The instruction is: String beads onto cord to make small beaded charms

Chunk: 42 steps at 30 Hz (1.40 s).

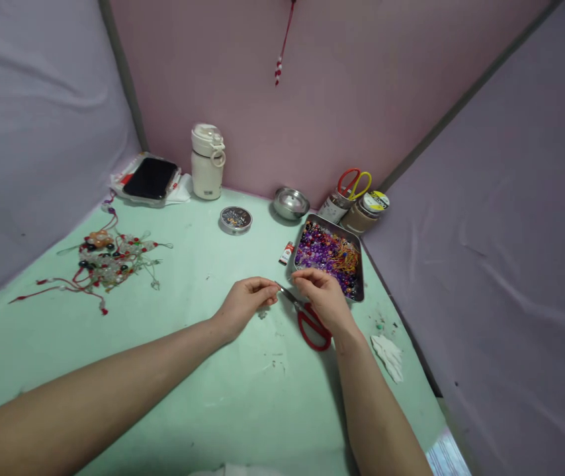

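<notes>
My left hand (249, 303) is closed in a pinch near the middle of the table, with a small clear beaded piece (262, 314) just below its fingers. What the fingertips grip is too small to name. My right hand (323, 296) is pinched too, in front of the bead tray, and whatever it holds cannot be made out. Red-handled scissors (314, 328) lie under and beside my right hand, their tips pointing toward my left fingertips. The metal tray (362, 272) is filled with purple, orange and dark beads and some orange cord.
Beaded strings (114, 261) lie at the left. Farther back are a phone (151, 178), a white bottle (207, 165), a round case (235, 219), a metal bowl (291, 203) and two jars (366, 213). A crumpled tissue (388, 357) is at the right.
</notes>
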Tool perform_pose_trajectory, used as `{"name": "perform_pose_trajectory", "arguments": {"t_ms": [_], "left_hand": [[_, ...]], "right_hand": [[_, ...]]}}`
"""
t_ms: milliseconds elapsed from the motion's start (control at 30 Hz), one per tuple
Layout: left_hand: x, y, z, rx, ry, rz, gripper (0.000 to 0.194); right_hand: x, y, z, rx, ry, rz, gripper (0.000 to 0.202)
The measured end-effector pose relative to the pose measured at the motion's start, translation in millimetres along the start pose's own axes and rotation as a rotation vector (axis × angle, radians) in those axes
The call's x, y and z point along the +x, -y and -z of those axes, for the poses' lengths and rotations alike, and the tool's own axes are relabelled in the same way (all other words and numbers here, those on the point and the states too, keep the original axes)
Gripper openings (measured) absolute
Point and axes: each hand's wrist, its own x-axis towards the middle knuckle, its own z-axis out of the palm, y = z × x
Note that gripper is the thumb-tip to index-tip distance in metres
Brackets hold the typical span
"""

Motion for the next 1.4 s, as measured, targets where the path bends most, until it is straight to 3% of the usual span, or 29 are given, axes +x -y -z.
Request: {"name": "perform_pose_trajectory", "arguments": {"t_ms": [267, 500, 1400], "left_hand": [[-3, -7, -2.9, -0.114, 0.063, 0.064, 0.022], [-8, -9, -8.2, -0.165, 0.154, 0.127, 0.02], [-7, -5, -5.1, -0.208, 0.127, 0.126, 0.024]], "right_hand": [[0, -9, -5, 0.251, -0.079, 0.013, 0.015], [-4, -9, -16, 0.481, 0.005, -0.109, 0.021], [-5, -11, -20, 0.487, -0.058, -0.016, 0.016]]}}
